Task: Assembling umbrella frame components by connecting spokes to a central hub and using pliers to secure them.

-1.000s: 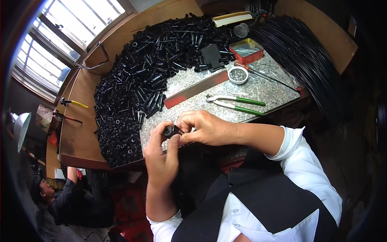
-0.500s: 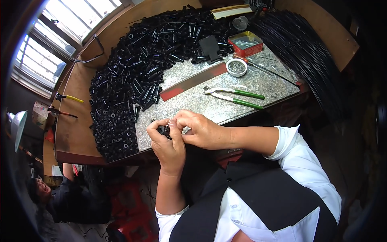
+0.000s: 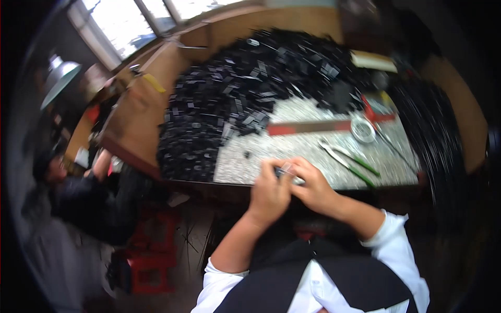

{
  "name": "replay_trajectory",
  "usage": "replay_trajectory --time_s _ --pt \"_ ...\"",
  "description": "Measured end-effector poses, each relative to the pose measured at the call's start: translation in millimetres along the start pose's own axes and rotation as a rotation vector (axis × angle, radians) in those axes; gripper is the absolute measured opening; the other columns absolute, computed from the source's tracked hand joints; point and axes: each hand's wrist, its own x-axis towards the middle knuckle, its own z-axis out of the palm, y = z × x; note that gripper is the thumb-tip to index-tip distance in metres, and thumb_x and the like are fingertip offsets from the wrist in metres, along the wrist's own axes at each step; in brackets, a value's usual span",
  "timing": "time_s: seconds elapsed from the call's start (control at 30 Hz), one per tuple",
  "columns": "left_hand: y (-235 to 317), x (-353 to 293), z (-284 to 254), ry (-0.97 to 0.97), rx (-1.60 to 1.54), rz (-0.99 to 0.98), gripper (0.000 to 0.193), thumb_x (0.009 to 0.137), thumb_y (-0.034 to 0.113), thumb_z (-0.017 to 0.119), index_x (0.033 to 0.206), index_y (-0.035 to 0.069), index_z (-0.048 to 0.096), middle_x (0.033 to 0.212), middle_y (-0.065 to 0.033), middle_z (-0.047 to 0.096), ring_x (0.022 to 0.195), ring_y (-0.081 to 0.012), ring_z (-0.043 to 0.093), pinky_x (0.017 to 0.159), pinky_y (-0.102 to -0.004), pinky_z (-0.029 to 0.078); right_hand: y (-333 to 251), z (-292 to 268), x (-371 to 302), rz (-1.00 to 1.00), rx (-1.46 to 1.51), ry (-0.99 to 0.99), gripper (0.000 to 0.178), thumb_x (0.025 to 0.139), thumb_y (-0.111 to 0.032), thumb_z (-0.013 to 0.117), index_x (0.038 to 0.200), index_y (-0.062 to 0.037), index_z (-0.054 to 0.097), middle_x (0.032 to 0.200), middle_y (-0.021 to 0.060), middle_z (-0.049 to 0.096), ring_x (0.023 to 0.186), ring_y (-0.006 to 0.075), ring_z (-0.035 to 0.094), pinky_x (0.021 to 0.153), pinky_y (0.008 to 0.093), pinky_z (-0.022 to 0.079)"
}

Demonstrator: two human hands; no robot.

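Observation:
My left hand [image 3: 269, 192] is closed round a small black cylindrical part [image 3: 281, 170], held just over the front edge of the speckled worktop [image 3: 235, 167]. Against it, my right hand [image 3: 314, 189] is closed in a pinch at the same part. A pale, shiny bit shows between the fingertips; motion blur hides what it is. Beyond my hands spreads a large heap of black tubular parts [image 3: 224, 99]. Right of my right hand lie end-cutting pliers with green handles [image 3: 360, 169].
A flat red-and-brown bar [image 3: 308, 127] crosses the worktop beside a round white dish [image 3: 363, 130]. A red tin [image 3: 378, 110] stands behind it. Long black rods [image 3: 443, 120] hang over the right end. Left are yellow-handled pliers [image 3: 154, 83], a co-worker [image 3: 94, 193] and a red stool [image 3: 148, 266].
The whole view has turned and shifted, so the bench sits further right and now blurs. My hands stay together at the black part; the red stool shows more fully.

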Motion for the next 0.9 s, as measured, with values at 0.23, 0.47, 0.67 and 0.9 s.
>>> replay_trajectory --time_s 0.23,0.47,0.67,0.9 --pt "-3 -12 4 0.021 -0.011 0.028 0.022 0.088 0.015 0.057 0.099 0.0 0.045 0.075 -0.0214 0.06 0.066 -0.0416 0.06 0.055 -0.045 0.046 -5 -9 -12 0.09 0.032 -0.114 0.011 0.079 -0.004 0.067 0.084 0.0002 0.058 0.109 0.0146 0.056 0.098 0.0252 0.057 0.075 0.0311 0.049" --pt "-20 -1 -13 0.007 0.107 0.079 0.015 0.086 0.004 0.057 0.095 0.0 0.044 0.073 -0.0181 0.062 0.061 -0.033 0.063 0.053 -0.0372 0.047 21 -82 -30 -0.002 -0.805 0.022 0.03 0.072 -0.007 0.073 0.094 0.0 0.054 0.108 0.0199 0.053 0.101 0.038 0.054 0.086 0.0406 0.046" --pt "-24 -5 -12 0.075 -0.638 -0.134 0.01 0.096 0.007 0.046 0.102 0.004 0.039 0.093 -0.0122 0.054 0.065 -0.0076 0.045 0.065 -0.0215 0.039 54 -106 -47 0.311 -1.172 -0.131 0.037 0.077 -0.033 0.068 0.087 0.0001 0.055 0.091 0.0176 0.053 0.089 0.0321 0.053 0.076 0.0399 0.046" --pt "-14 -9 -5 -0.042 -0.586 -0.157 0.006 0.096 0.006 0.044 0.093 0.004 0.04 0.09 -0.0136 0.055 0.064 -0.0091 0.047 0.064 -0.0227 0.041 71 -108 -64 0.135 -1.255 -0.043 0.026 0.08 -0.028 0.064 0.081 -0.0036 0.055 0.086 0.0133 0.052 0.084 0.028 0.052 0.071 0.0387 0.044"
